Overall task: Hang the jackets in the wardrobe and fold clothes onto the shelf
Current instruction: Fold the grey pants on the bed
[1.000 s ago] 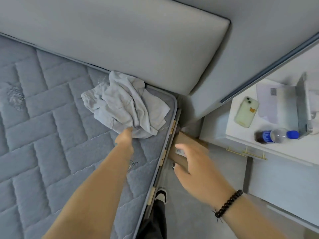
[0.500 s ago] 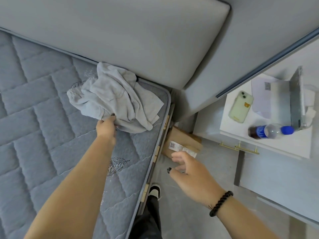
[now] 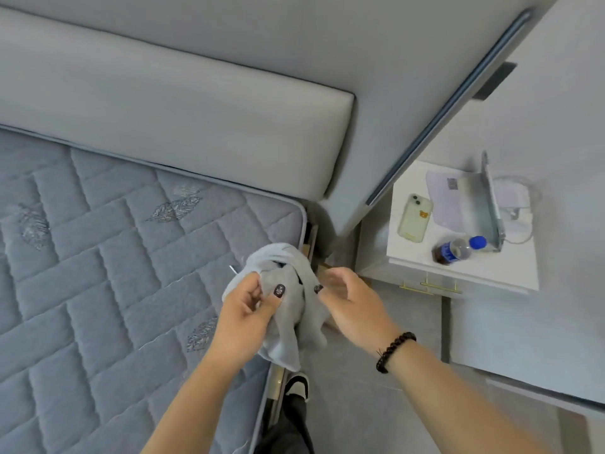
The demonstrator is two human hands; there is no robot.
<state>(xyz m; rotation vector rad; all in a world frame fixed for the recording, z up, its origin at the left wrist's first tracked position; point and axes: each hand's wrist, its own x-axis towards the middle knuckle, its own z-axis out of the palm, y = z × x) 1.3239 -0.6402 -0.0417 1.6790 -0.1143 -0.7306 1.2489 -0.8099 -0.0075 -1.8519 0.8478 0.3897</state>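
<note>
Crumpled pale grey soft cloth garment (image 3: 284,299), bunched into a loose wad with one dark fold showing near its top, held up over the corner edge of the quilted blue-grey mattress (image 3: 98,273), its lower end drooping toward the grey floor (image 3: 353,398). Gripped by the left hand (image 3: 244,317), fingers curled round the fabric and dark-nailed thumb pressed on its front. Pinched at the right-hand side by the right hand (image 3: 352,301), a black beaded bracelet (image 3: 394,351) on that wrist.

Half a second earlier, spread flat on the mattress near the padded grey headboard (image 3: 183,126), grasped only by the left hand; right hand then empty, hovering over the brown cardboard box (image 3: 324,269) beside the bed. Since lifted off the mattress and drawn toward the body.
</note>
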